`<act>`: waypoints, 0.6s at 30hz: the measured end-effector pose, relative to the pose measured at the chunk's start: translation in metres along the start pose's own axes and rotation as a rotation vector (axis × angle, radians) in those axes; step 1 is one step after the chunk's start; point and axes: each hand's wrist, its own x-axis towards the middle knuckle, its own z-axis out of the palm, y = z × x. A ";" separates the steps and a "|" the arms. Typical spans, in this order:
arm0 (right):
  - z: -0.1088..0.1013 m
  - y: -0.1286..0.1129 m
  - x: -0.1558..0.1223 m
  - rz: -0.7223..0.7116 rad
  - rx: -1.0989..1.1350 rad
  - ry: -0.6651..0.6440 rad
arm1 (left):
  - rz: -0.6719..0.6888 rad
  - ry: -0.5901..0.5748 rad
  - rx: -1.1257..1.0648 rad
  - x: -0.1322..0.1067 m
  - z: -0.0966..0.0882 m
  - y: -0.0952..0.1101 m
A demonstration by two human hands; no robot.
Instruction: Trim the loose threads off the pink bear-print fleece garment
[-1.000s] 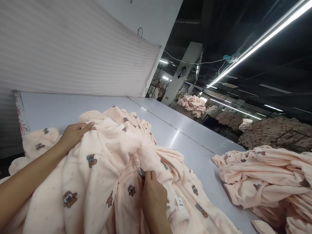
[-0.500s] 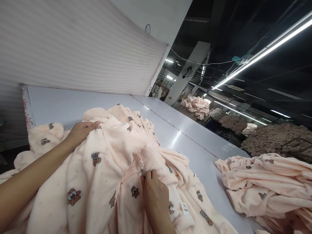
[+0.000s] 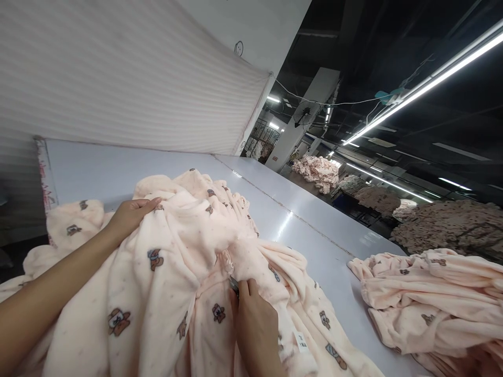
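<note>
The right hand (image 3: 255,324) pinches a small metal tool (image 3: 234,285) at the fleece (image 3: 173,262) fold; the left hand (image 3: 131,214) lies flat at 10 o'clock, pinning fleece to the bench (image 3: 306,214). A slip could nick fabric.

One head-worn camera, looking forward and down over the desk

The single view sits at the person's head, close above the near end of the grey desk (image 3: 314,220), tilted so the desk edge runs diagonally up to the right. Both forearms enter from the bottom, the left hand (image 3: 129,214) and right hand (image 3: 255,324) lying very near the lens on the pink fleece (image 3: 176,251). It faces a white striped wall (image 3: 118,78) on the left and, further right, a dim hall under a long ceiling light (image 3: 424,78). No second view exists to share anything.
</note>
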 end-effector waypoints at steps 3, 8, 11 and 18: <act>0.005 -0.004 0.004 -0.015 -0.022 0.017 | -0.017 -0.006 -0.031 0.002 0.000 -0.003; 0.005 -0.009 0.009 -0.015 -0.058 0.047 | -0.013 -0.005 -0.040 0.000 -0.001 0.001; 0.003 -0.011 0.009 -0.014 -0.063 0.045 | -0.019 0.000 -0.039 -0.004 0.000 0.005; 0.005 -0.002 0.006 0.028 0.014 0.047 | -0.011 0.000 -0.035 0.003 -0.002 -0.002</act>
